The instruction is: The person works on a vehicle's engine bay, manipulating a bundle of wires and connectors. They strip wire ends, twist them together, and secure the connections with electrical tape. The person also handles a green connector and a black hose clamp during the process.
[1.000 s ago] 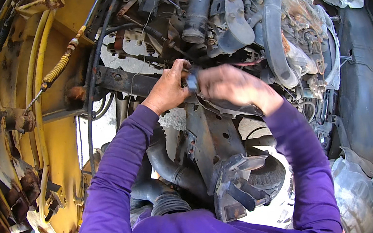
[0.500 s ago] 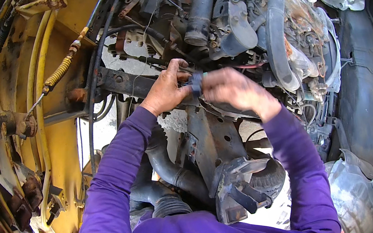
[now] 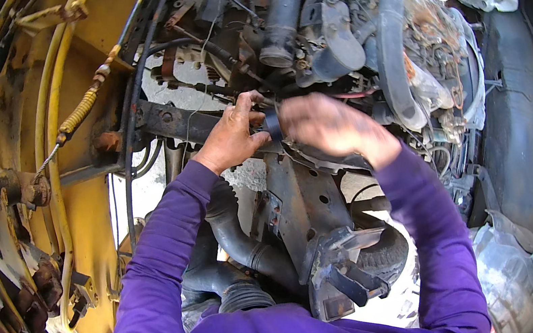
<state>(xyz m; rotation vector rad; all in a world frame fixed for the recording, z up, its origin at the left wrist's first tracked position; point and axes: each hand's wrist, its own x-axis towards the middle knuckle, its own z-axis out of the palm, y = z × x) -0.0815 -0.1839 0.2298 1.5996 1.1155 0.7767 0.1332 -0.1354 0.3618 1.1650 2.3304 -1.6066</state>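
Engine bay of a yellow vehicle, head view: both hands met at a small dark part.
Left hand (image 3: 230, 137) and right hand (image 3: 329, 127) pinched the dark part (image 3: 272, 125) between them, fingers narrowly closed, just above the rusty crossmember (image 3: 304, 195). Risk: a slipped grip could drop it among the hoses (image 3: 243, 244) below, since nothing beneath would catch it.
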